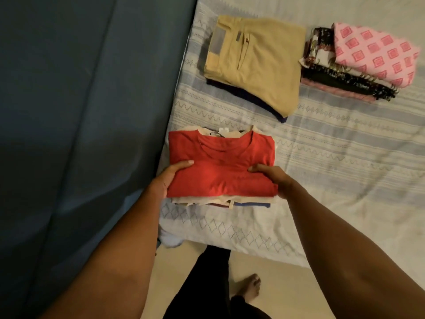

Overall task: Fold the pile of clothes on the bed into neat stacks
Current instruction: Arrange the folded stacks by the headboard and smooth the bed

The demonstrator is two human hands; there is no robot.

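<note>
A folded red T-shirt lies on top of a stack of folded shirts at the near edge of the bed. My left hand grips the red shirt's left near corner, thumb on top. My right hand grips its right near edge, thumb on top and fingers underneath. Farther back lies a stack topped by folded tan trousers. To its right sits a stack topped by a pink patterned cloth over dark printed fabrics.
A blue-grey wall or curtain runs along the bed's left side. The pale floor shows below the bed edge, with my dark trouser leg and bare foot. Striped bedsheet lies bare to the right of the shirt stack.
</note>
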